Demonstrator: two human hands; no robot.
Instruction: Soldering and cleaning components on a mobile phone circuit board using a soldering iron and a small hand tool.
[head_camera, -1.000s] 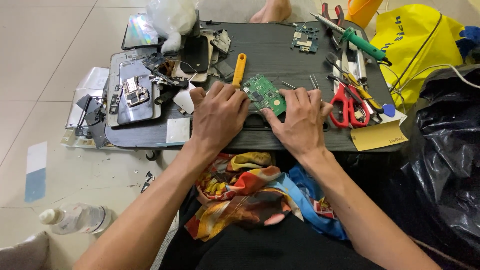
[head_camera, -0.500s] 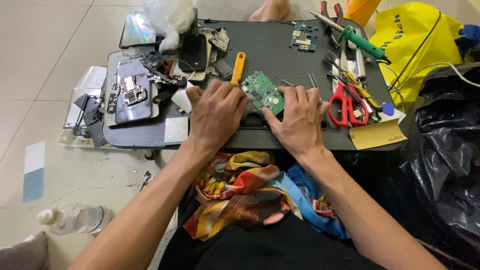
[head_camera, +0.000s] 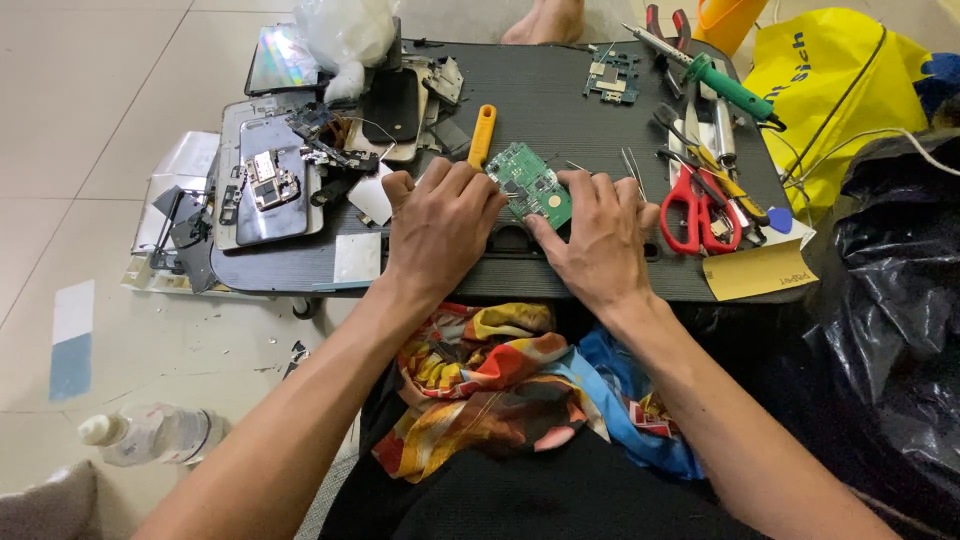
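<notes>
A small green circuit board lies on the black ribbed work tray, held between both hands. My left hand rests palm down on the board's left side, fingers curled over its edge. My right hand presses on its right and lower edge with the thumb against it. An orange-handled tool lies just beyond my left fingers.
Dismantled phone parts and a phone frame crowd the tray's left. Red-handled scissors, a green screwdriver, tweezers and another circuit board lie to the right. A black plastic bag and a yellow bag sit at right; a bottle lies on the floor.
Both hands stay on the green board with only slight finger shifts. The view has drifted a little.
</notes>
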